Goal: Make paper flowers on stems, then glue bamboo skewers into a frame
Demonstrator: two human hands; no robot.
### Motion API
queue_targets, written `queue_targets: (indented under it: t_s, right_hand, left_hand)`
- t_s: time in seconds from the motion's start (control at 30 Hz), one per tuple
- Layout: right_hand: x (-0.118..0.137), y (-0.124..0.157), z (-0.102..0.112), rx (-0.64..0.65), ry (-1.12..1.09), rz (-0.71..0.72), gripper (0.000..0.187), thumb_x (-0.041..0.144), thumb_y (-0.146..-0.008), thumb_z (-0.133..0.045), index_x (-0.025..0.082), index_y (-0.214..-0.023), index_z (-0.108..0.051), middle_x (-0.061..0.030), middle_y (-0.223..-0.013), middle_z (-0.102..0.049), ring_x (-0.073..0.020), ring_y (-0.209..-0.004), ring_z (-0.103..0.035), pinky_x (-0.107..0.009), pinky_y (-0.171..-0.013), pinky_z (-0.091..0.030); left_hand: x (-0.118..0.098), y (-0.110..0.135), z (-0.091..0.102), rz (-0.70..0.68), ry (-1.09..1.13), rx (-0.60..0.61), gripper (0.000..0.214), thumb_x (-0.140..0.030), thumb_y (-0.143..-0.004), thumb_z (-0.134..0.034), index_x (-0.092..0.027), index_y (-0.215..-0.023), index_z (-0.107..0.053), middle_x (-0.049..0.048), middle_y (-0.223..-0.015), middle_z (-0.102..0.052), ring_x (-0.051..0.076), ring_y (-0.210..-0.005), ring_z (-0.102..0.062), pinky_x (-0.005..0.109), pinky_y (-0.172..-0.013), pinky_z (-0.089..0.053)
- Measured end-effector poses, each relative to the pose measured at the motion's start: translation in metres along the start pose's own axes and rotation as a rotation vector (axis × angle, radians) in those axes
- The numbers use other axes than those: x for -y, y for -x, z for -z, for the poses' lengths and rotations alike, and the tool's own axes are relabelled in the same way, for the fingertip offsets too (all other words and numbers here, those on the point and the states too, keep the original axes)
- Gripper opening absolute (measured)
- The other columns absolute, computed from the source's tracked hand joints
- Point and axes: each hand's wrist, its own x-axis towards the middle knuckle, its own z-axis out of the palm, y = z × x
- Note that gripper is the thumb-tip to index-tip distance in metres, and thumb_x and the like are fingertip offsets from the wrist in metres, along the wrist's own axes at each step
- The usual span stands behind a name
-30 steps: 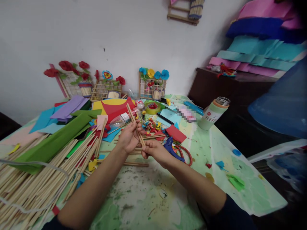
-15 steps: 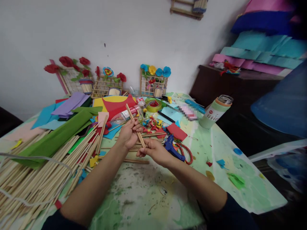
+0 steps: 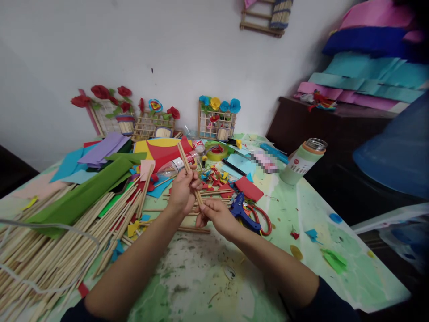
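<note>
Wooden sticks, seemingly two side by side, slant up and away from me above the middle of the table. My left hand is closed around them partway along their length. At the near end, my right hand pinches them between thumb and fingers. Loose wooden sticks lie on the table behind my hands. Right beside my right hand are a blue glue gun and red-handled scissors. Colourful paper scraps lie just beyond my fingers.
A big pile of wooden sticks covers the left side, with green paper and a white cord across it. A plastic bottle, yellow tape and a green cup stand or lie farther back. Flower-decorated stick frames lean against the wall.
The view has tilted a little, so everything sits slightly lower and to the right. Both hands keep hold of the sticks, with only small finger movement.
</note>
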Motion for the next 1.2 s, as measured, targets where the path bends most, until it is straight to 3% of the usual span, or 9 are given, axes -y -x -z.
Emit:
queue_targets:
  t_s: [0.17, 0.4, 0.53, 0.7, 0.8, 0.9, 0.97, 1.07, 1.2]
  right_hand:
    - [-0.004, 0.005, -0.014, 0.056, -0.008, -0.105, 0.022, 0.038, -0.082, -0.053, 0.017, -0.073, -0.052, 0.0029, -0.051, -0.060, -0.0091, -0.047, -0.055, -0.022, -0.053, -0.043]
    - [-0.010, 0.005, -0.021, 0.049, 0.065, -0.123, 0.016, 0.023, -0.086, -0.047, 0.018, -0.071, -0.050, 0.0045, -0.050, -0.058, -0.0087, -0.046, -0.053, -0.021, -0.054, -0.044]
    - [-0.012, 0.005, -0.022, 0.040, 0.059, -0.111, 0.016, 0.021, -0.086, -0.045, 0.018, -0.071, -0.049, 0.0047, -0.050, -0.057, -0.0090, -0.045, -0.053, -0.021, -0.053, -0.043]
    - [-0.010, 0.006, -0.023, 0.024, 0.007, -0.091, 0.017, 0.026, -0.087, -0.045, 0.018, -0.072, -0.049, 0.0042, -0.050, -0.058, -0.0095, -0.045, -0.053, -0.022, -0.053, -0.043]
    - [-0.010, 0.005, -0.023, 0.021, -0.042, -0.102, 0.017, 0.028, -0.087, -0.046, 0.018, -0.072, -0.049, 0.0039, -0.050, -0.059, -0.0093, -0.045, -0.053, -0.021, -0.052, -0.042]
    - [-0.011, 0.005, -0.023, 0.016, -0.052, -0.108, 0.017, 0.027, -0.087, -0.044, 0.018, -0.073, -0.049, 0.0038, -0.050, -0.059, -0.0087, -0.044, -0.052, -0.020, -0.051, -0.042]
    - [-0.014, 0.004, -0.023, 0.024, -0.011, -0.097, 0.017, 0.025, -0.088, -0.042, 0.018, -0.073, -0.048, 0.0039, -0.051, -0.058, -0.0086, -0.045, -0.052, -0.020, -0.051, -0.042]
    - [-0.019, 0.004, -0.021, 0.033, 0.126, -0.034, 0.018, 0.026, -0.089, -0.042, 0.019, -0.073, -0.048, 0.0030, -0.054, -0.058, -0.0098, -0.049, -0.054, -0.021, -0.054, -0.043]
    - [-0.017, 0.007, -0.014, -0.010, 0.510, 0.142, 0.023, 0.024, -0.090, -0.040, 0.019, -0.070, -0.051, -0.0007, -0.065, -0.063, -0.0121, -0.061, -0.058, -0.023, -0.062, -0.043]
  left_hand:
    - [-0.006, 0.002, -0.003, -0.144, -0.107, -0.090, 0.009, -0.012, -0.084, -0.049, -0.020, -0.088, -0.053, -0.0033, -0.067, -0.048, 0.004, -0.043, -0.039, 0.013, -0.039, -0.031]
    - [-0.005, 0.003, -0.001, -0.107, -0.129, -0.107, 0.007, -0.022, -0.087, -0.049, -0.019, -0.088, -0.054, -0.0060, -0.057, -0.042, 0.002, -0.036, -0.031, 0.011, -0.032, -0.023]
    - [-0.010, -0.001, 0.003, 0.019, 0.026, -0.128, 0.024, -0.026, -0.093, -0.035, -0.015, -0.083, -0.055, -0.0042, -0.053, -0.043, 0.003, -0.035, -0.034, 0.011, -0.031, -0.028]
    - [-0.012, -0.007, 0.004, 0.264, 0.236, -0.271, 0.028, -0.004, -0.090, -0.030, -0.012, -0.074, -0.052, -0.0016, -0.057, -0.052, 0.001, -0.041, -0.047, 0.007, -0.042, -0.043]
    - [-0.009, -0.008, 0.004, 0.196, 0.160, -0.343, 0.024, -0.006, -0.089, -0.036, -0.011, -0.075, -0.055, 0.0017, -0.062, -0.060, 0.006, -0.053, -0.059, 0.015, -0.057, -0.054]
    - [-0.008, -0.007, 0.004, 0.111, 0.092, -0.265, 0.027, -0.022, -0.092, -0.037, -0.012, -0.078, -0.057, 0.0034, -0.066, -0.062, 0.009, -0.058, -0.061, 0.022, -0.061, -0.056]
    - [-0.010, -0.006, 0.004, 0.033, -0.005, -0.191, 0.020, -0.023, -0.090, -0.043, -0.014, -0.082, -0.058, 0.0022, -0.067, -0.062, 0.009, -0.057, -0.060, 0.023, -0.060, -0.055]
    - [-0.014, -0.003, 0.001, -0.109, -0.161, -0.135, 0.005, -0.017, -0.083, -0.055, -0.016, -0.080, -0.059, 0.0011, -0.069, -0.061, 0.010, -0.060, -0.060, 0.024, -0.064, -0.052]
    - [-0.021, 0.009, -0.012, -0.168, -0.211, -0.056, 0.007, -0.018, -0.081, -0.059, -0.016, -0.075, -0.059, 0.0019, -0.075, -0.060, 0.010, -0.066, -0.060, 0.021, -0.065, -0.049]
